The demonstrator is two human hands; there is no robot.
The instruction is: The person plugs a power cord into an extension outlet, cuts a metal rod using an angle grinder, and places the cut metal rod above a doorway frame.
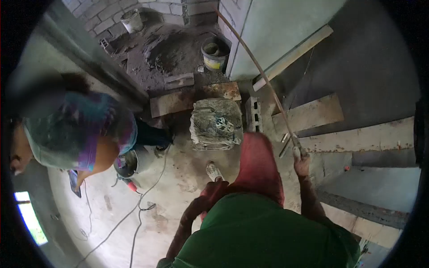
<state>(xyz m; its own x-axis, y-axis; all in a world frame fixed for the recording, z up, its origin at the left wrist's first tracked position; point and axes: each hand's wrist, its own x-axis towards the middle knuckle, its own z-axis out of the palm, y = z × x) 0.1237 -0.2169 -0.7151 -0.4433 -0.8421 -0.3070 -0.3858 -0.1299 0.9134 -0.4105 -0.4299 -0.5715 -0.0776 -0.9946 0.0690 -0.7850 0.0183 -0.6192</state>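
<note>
My right hand (301,161) is closed round the lower end of a long thin rod (257,64), which slants up and left toward the block wall. Near my left knee my left hand (213,188) rests low against the red trousers (260,167); its fingers are too dark to make out. Ahead of my legs lies a dusty stacked bag (216,123) with a printed mark. A hollow concrete block (253,114) stands just right of it.
At the left a person (85,129) bends beside a bucket (129,163). Cables (154,185) cross the floor. Boards (172,103) lie beyond the bag, near another bucket (214,54) and a dirt pile (167,53). Planks (362,136) stand at the right.
</note>
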